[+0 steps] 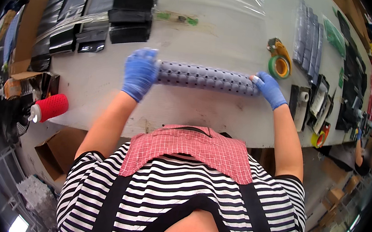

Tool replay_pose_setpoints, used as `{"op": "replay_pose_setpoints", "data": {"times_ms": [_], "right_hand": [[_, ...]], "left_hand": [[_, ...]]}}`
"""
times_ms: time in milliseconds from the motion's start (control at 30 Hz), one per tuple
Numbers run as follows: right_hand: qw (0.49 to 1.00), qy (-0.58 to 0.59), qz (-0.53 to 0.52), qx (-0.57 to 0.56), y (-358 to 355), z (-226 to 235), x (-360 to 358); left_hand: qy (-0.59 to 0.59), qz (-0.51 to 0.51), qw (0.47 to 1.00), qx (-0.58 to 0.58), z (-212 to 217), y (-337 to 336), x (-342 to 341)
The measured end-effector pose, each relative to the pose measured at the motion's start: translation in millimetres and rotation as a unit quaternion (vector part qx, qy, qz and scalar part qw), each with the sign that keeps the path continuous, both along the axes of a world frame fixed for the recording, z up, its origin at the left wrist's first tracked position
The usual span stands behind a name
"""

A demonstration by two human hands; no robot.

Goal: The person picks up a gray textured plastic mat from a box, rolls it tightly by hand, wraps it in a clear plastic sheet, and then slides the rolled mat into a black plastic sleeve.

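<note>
The left hand [140, 72], in a blue glove and blurred, is at the left end of a grey-blue studded roll [208, 78]; whether its fingers close around that end, I cannot tell. The right hand [270, 89], gloved likewise with a bare fingertip showing, touches the roll's right end, and I cannot tell how far its fingers wrap underneath. The roll lies between the hands, lengthwise along the near edge of the counter [186, 109] and set back from it. Just beyond the right hand sits an orange dispenser with a roll of green tape [280, 67]. Farther toward the right edge are clear-wrapped grey-blue rolls [308, 40] and a green packet [335, 36]. Yellow tape [319, 139] lies near the near right corner, black plastic sheets [132, 10] toward the far left corner, and a red bottle [52, 107] by the near left corner.
</note>
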State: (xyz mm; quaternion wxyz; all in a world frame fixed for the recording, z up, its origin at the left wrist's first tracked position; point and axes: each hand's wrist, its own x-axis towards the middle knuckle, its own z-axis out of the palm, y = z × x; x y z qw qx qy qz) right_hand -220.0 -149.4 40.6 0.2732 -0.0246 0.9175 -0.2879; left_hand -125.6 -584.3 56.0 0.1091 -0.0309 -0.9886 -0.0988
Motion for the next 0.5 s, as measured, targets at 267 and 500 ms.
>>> {"op": "replay_pose_setpoints", "data": {"times_ms": [267,500], "right_hand": [[0.994,0.074,0.034,0.069,-2.2,-8.1,-4.9],[0.872,0.403,0.218,0.173,-124.8,8.6,51.3]], "left_hand": [[-0.049,-0.13,0.99,-0.037,-21.2,95.6,2.4],[-0.341,-0.169,0.925,-0.011,15.9,83.4,-76.1]]}}
